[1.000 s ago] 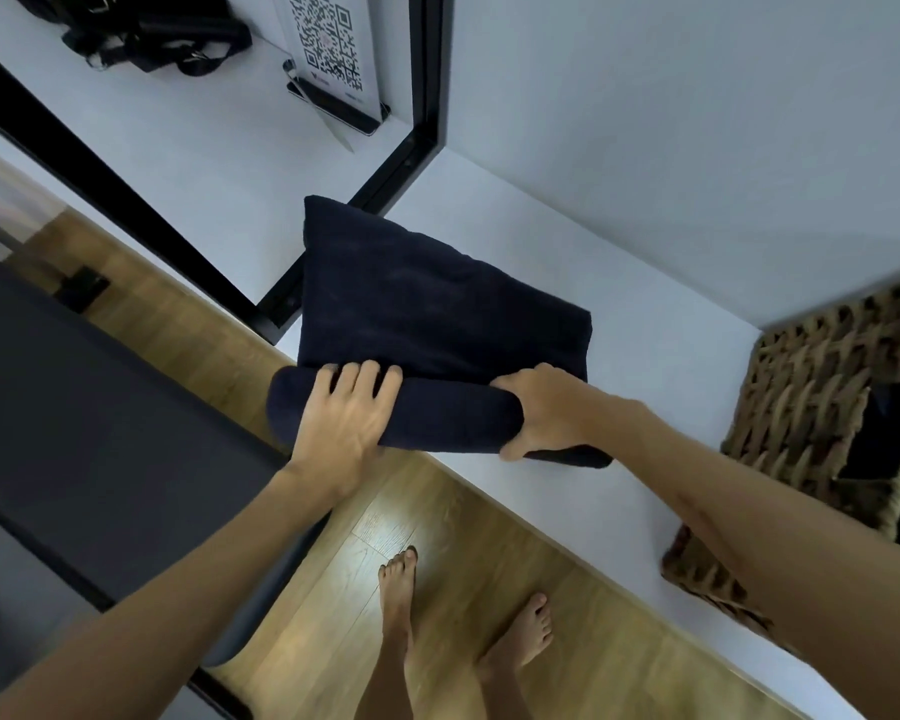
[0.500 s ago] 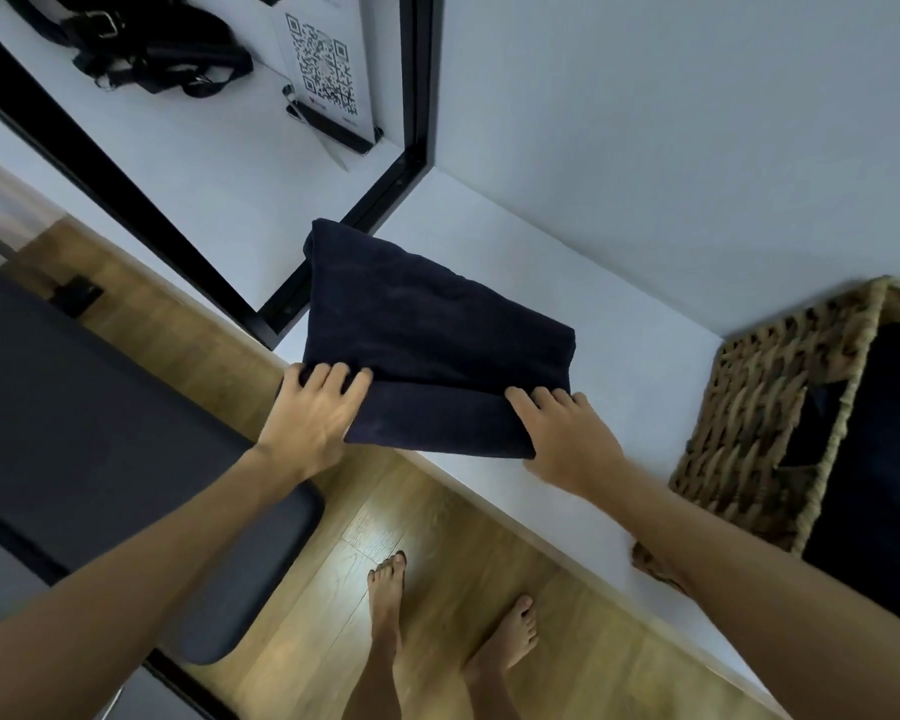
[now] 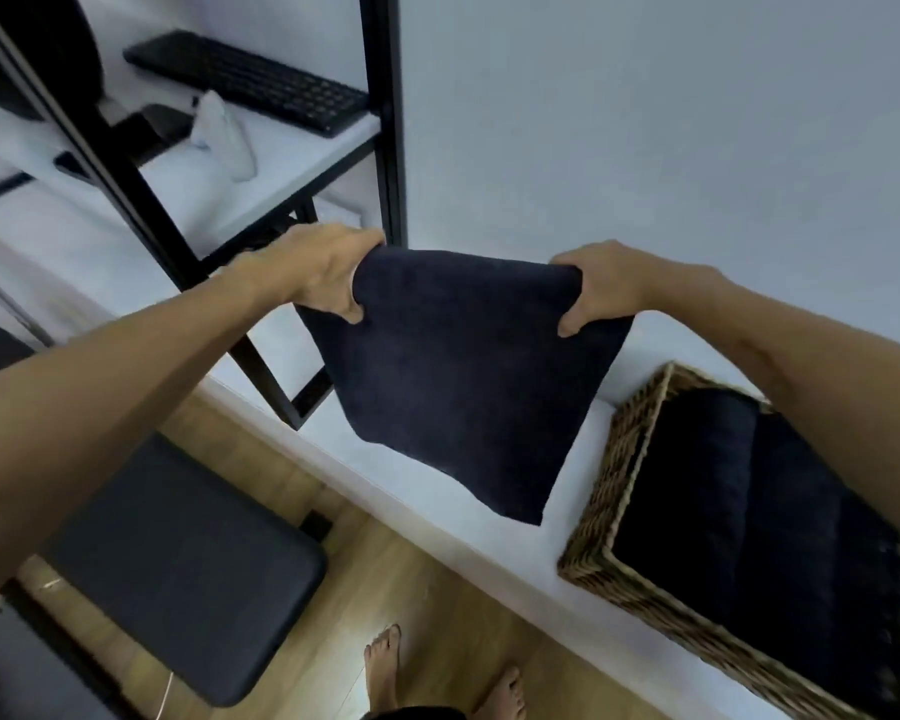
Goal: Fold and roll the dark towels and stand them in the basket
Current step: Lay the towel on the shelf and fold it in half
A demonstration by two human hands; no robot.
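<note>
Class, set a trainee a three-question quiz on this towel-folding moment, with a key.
1. True or false: the dark towel lies flat on the white shelf.
2. Which hands grip its top edge?
3. What does the wicker basket hold: A) rolled dark towels, B) keyboards, C) shoes?

Key: 1. False, it hangs in the air. 2. Both the left hand and the right hand. 3. A.
</note>
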